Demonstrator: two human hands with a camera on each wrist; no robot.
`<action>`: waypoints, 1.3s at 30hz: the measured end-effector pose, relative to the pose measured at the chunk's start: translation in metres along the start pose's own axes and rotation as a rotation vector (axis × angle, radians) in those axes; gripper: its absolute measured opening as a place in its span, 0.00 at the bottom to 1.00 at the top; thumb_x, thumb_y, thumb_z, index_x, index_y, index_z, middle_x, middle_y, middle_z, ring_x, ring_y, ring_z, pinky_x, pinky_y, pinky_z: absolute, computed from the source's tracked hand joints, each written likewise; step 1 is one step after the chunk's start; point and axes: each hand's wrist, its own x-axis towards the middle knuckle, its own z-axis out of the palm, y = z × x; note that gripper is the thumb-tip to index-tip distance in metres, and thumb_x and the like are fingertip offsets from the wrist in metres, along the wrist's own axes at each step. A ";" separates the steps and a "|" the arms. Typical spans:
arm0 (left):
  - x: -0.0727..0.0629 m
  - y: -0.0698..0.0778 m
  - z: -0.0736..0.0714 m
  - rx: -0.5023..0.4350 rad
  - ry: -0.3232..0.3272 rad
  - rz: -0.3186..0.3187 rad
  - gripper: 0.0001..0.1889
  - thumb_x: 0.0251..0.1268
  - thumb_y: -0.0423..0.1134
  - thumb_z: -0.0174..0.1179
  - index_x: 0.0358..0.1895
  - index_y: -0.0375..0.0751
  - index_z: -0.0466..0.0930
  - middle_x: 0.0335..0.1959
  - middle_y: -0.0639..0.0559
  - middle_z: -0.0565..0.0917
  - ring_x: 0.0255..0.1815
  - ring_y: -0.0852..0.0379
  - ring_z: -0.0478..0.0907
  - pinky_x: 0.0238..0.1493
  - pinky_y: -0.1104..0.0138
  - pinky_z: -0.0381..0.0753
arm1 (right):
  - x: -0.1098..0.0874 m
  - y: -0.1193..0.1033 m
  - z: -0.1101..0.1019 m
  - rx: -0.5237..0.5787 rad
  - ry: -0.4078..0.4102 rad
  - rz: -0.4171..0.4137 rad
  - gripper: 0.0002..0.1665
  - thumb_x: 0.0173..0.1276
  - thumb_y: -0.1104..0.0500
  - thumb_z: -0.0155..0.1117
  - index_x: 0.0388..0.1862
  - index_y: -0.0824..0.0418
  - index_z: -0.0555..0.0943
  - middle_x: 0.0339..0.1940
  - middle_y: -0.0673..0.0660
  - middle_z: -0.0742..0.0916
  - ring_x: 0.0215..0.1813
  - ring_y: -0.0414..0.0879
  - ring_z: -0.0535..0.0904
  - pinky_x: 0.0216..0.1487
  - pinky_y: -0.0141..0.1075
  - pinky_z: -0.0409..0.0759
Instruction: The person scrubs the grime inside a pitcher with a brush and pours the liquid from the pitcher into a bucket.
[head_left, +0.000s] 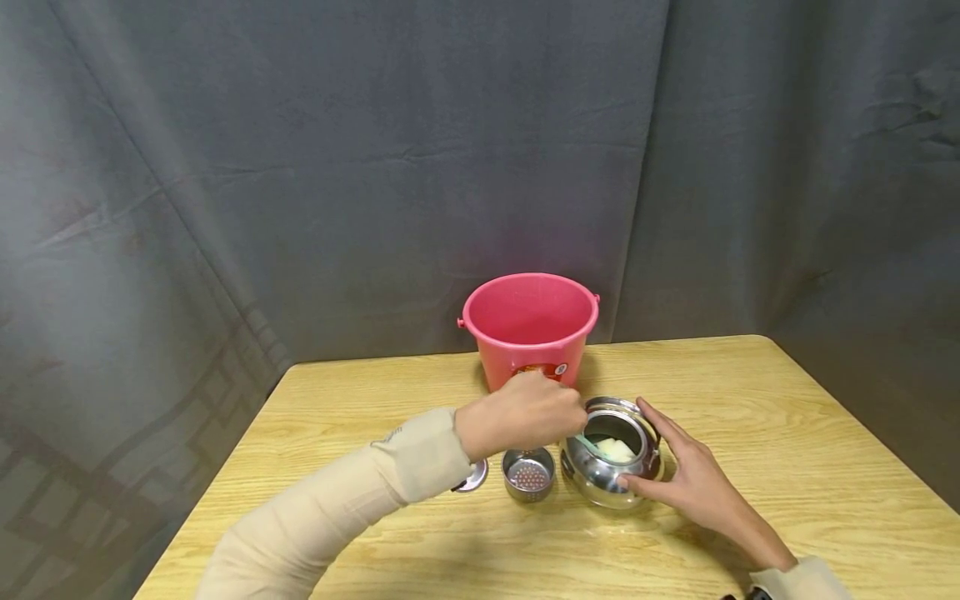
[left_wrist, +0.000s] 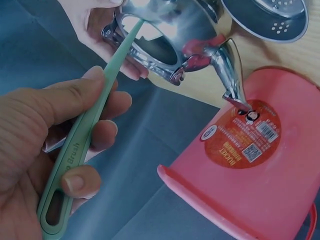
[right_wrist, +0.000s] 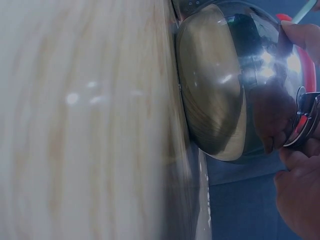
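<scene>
My left hand [head_left: 525, 410] grips a green brush [left_wrist: 80, 135] by its handle, which bears the printed word "Brush". The handle slants into the open mouth of a shiny steel teapot [head_left: 600, 477], where a white piece [head_left: 615, 450] shows at its end. With thumb on the near side and fingers on the far side, my right hand [head_left: 693, 475] holds the teapot at its upper part. In the left wrist view the teapot's spout [left_wrist: 227, 75] points toward a pink bucket [left_wrist: 280, 170]. The teapot's inside is mostly hidden.
A steel strainer basket [head_left: 528, 477] with a perforated bottom stands just left of the teapot. Beside it lies a small metal lid [head_left: 474, 477], partly covered by the left sleeve. The pink bucket stands behind, near the wooden table's [head_left: 390, 383] back edge, before a grey curtain [head_left: 360, 183].
</scene>
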 end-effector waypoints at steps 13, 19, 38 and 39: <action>0.010 0.003 -0.018 0.153 -0.009 0.066 0.12 0.66 0.35 0.55 0.33 0.57 0.86 0.23 0.64 0.81 0.18 0.65 0.70 0.20 0.73 0.73 | 0.000 0.000 -0.001 -0.009 -0.011 0.013 0.62 0.49 0.44 0.79 0.78 0.46 0.54 0.71 0.69 0.66 0.66 0.72 0.63 0.56 0.69 0.62; 0.015 0.008 -0.023 0.225 -0.004 0.084 0.14 0.68 0.36 0.53 0.36 0.62 0.87 0.26 0.67 0.81 0.19 0.66 0.70 0.22 0.71 0.78 | -0.001 -0.001 -0.002 -0.003 -0.021 0.028 0.62 0.49 0.44 0.79 0.78 0.45 0.54 0.71 0.70 0.66 0.66 0.73 0.62 0.56 0.70 0.62; 0.018 0.024 -0.033 0.344 -0.034 0.047 0.14 0.72 0.41 0.52 0.39 0.68 0.86 0.24 0.70 0.78 0.20 0.67 0.65 0.19 0.74 0.74 | -0.001 -0.002 -0.001 0.000 -0.036 0.031 0.61 0.51 0.44 0.78 0.79 0.44 0.52 0.71 0.70 0.65 0.67 0.72 0.62 0.56 0.69 0.62; 0.018 0.025 -0.033 0.349 -0.032 0.042 0.14 0.72 0.41 0.52 0.39 0.69 0.85 0.24 0.71 0.78 0.20 0.67 0.65 0.19 0.74 0.73 | -0.001 -0.002 -0.001 -0.001 -0.039 0.033 0.61 0.51 0.43 0.78 0.79 0.44 0.52 0.71 0.70 0.65 0.67 0.73 0.62 0.56 0.69 0.62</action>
